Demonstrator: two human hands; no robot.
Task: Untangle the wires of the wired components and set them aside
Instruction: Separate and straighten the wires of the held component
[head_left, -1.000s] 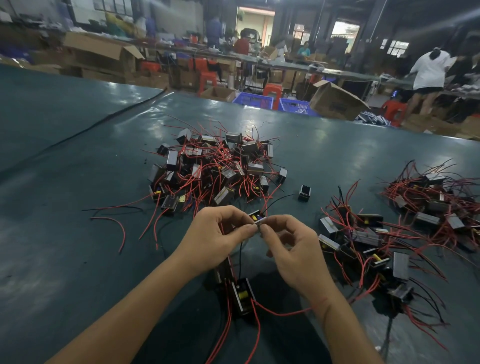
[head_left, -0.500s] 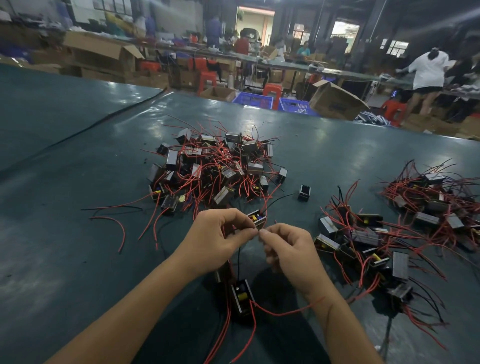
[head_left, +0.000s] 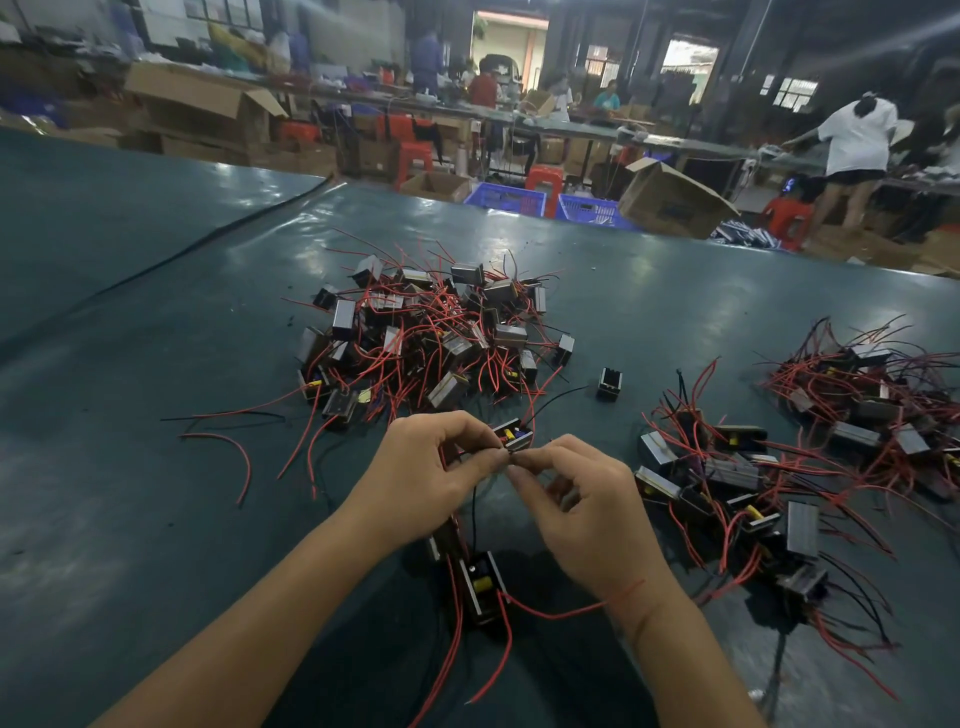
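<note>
Red and black wires (head_left: 474, 506) pinched tight between fingertips of left hand (head_left: 426, 467) and right hand (head_left: 587, 504), over near table (head_left: 156, 519); their component (head_left: 480, 587) lies below. Tangled pile (head_left: 426, 338) still big, sorted pile (head_left: 727, 483) at right, so plenty left. Pinch has barely shifted since a second ago.

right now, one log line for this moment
step: untangling | left hand: pinches wire | right hand: pinches wire | pile: tangled
</note>
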